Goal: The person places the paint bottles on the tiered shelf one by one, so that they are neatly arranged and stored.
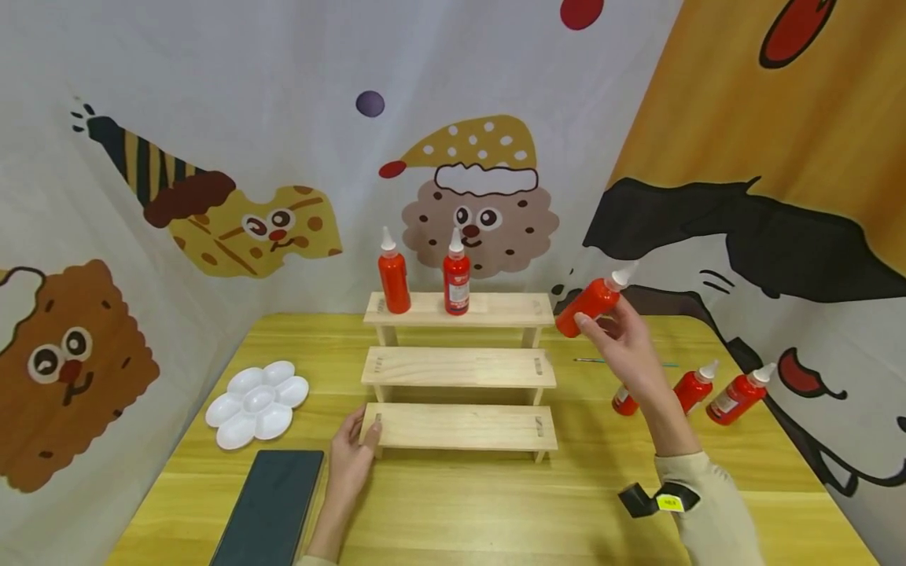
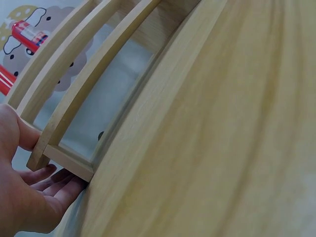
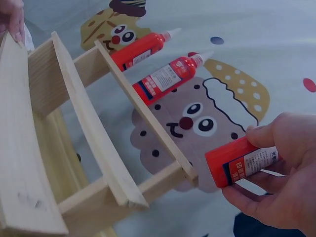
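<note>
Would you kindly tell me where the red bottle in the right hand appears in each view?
Head: the held bottle is right of centre, tilted, in the right hand.
Left wrist: not in it; only two other bottles show, at upper left.
Right wrist: the held bottle is at lower right, label showing.
Shared landmark: the wooden shelf, in all three views.

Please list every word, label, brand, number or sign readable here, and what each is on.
None reads clearly enough to quote.
Bottle in the right hand: printed label, characters too blurred.
Two bottles on the top shelf: labels too small.
Bottles on the table: print too small.
Yellow tag near the right cuff: dark marks, illegible.
</note>
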`<state>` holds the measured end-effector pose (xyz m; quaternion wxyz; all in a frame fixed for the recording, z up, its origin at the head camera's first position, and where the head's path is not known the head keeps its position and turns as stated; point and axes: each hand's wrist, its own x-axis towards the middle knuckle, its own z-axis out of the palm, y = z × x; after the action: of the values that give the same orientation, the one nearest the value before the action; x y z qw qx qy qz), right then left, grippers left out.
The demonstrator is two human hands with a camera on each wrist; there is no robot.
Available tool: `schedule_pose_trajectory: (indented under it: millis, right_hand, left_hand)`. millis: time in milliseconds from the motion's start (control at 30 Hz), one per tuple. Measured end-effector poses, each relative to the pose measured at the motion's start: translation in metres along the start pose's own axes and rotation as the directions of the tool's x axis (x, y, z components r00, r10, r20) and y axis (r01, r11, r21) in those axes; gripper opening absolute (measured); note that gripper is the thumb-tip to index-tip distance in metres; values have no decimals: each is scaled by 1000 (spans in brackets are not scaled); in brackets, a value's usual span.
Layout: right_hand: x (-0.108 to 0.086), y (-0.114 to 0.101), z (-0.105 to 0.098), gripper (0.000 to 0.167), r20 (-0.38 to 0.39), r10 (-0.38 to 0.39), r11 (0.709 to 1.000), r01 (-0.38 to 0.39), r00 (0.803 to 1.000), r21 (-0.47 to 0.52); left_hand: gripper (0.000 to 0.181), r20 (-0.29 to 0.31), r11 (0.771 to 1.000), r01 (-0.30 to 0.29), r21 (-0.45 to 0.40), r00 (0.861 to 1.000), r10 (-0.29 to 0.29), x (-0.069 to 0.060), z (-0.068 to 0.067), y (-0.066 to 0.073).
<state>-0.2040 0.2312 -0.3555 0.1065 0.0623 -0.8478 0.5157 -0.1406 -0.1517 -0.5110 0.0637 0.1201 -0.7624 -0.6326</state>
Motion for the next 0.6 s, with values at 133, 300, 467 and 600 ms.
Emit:
schedule_pose_trajectory:
  millis: [133,300,467,600]
  right_hand:
    - [16,-6,11,51,20,-51,999,51,998,-5]
    - [34,-14,23,51,62,-81,996,83,995,-25]
    - [47,-21,34,50,110,-88,995,91,990,-29]
    - [55,-23,42,49,135,-92,994,99,987,-48]
  left_hand:
    - [53,-2,1000,-2,-12,1000,2,-1,-2,2]
    - [50,-11,1000,-4,-14,1000,3,-2,-1,2]
    - [49,-18,1000,-13,-12,1000,13,-2,0,3]
    - [49,-18,1000,-15,-15,1000,15,-1,0,1]
